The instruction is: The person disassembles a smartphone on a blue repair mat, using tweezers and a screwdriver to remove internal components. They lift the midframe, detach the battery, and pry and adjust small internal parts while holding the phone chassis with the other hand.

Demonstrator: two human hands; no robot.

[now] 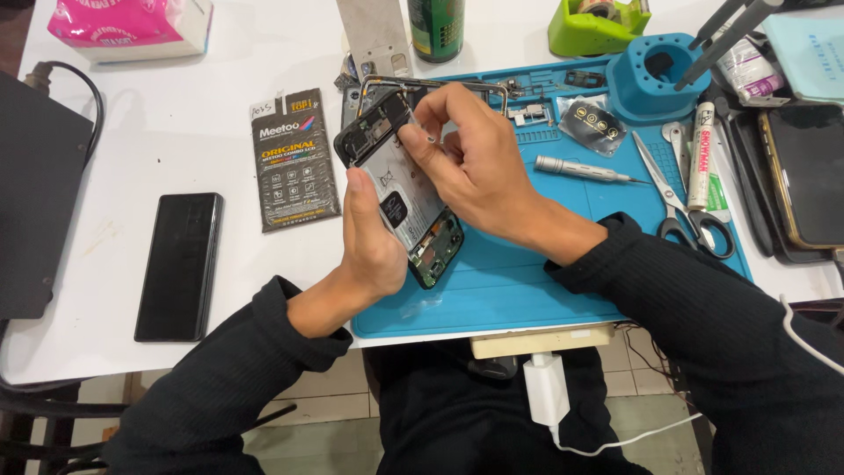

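Nearest us, our left hand point(369, 233) wraps the lower edge of the opened phone point(406, 195), gripping it closed above the blue mat point(527, 281). The phone's long axis runs from lower right up to upper left. Farther up, our right hand point(470, 163) pinches at its top end, fingers curled shut there, over the worktop point(176, 132).
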